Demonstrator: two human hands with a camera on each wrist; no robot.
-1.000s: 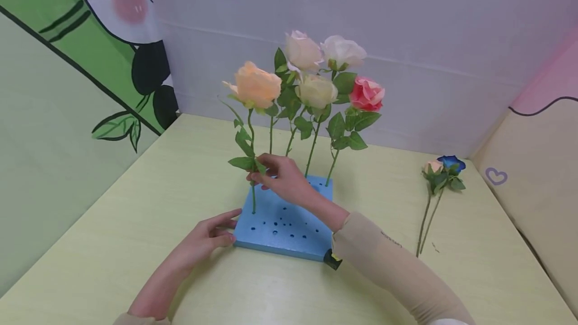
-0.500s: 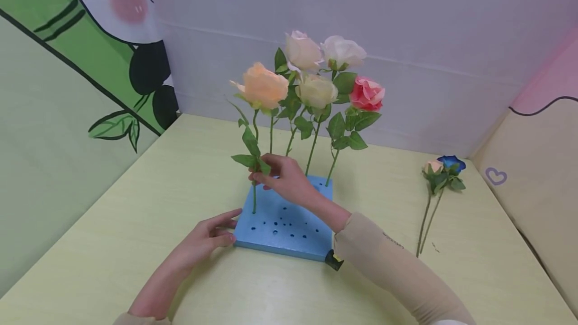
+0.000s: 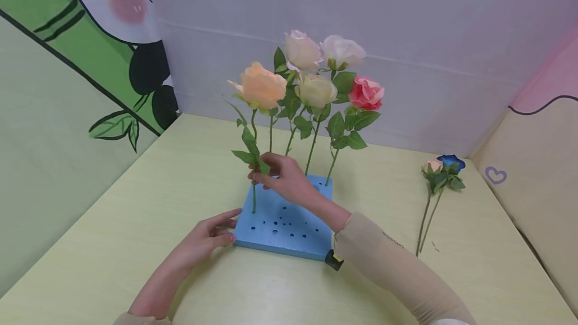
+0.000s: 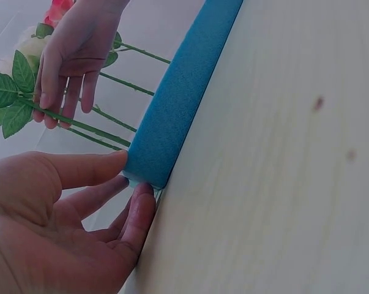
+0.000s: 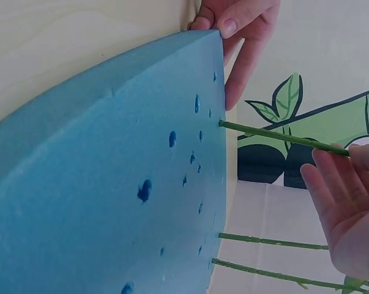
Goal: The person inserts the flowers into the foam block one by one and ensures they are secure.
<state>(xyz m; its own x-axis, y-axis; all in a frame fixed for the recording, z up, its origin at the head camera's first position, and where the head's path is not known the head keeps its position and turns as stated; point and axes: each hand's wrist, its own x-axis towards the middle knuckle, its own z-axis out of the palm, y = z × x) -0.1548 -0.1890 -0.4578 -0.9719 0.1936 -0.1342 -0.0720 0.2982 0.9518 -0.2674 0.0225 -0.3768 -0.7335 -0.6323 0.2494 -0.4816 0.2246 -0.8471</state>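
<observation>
My right hand (image 3: pixel 286 177) pinches the stem of a peach rose (image 3: pixel 259 87) between thumb and fingers, just below its leaves. The stem's lower end stands in a hole near the left edge of a blue foam block (image 3: pixel 289 247), as the right wrist view also shows at the green stem (image 5: pixel 276 136). At the block's near left corner, my left hand (image 3: pixel 209 239) holds on, thumb at the front and fingers along the side. Behind the right hand, a pale pink rose (image 3: pixel 302 51), a white rose (image 3: pixel 341 51), a cream rose (image 3: pixel 316 91) and a red-pink rose (image 3: pixel 367 93) stand upright.
A blue rose (image 3: pixel 450 163) and a small peach rose (image 3: pixel 432 167) lie on the table (image 3: pixel 384 194) at the right. Several holes dot the block's top. A black piece (image 3: pixel 333 260) sits at its near right corner. A grey-white backdrop (image 3: pixel 429 39) rises behind.
The peach rose's bloom has swung slightly to the right, its stem still in the same hole. My left hand and the foam block have stayed in place.
</observation>
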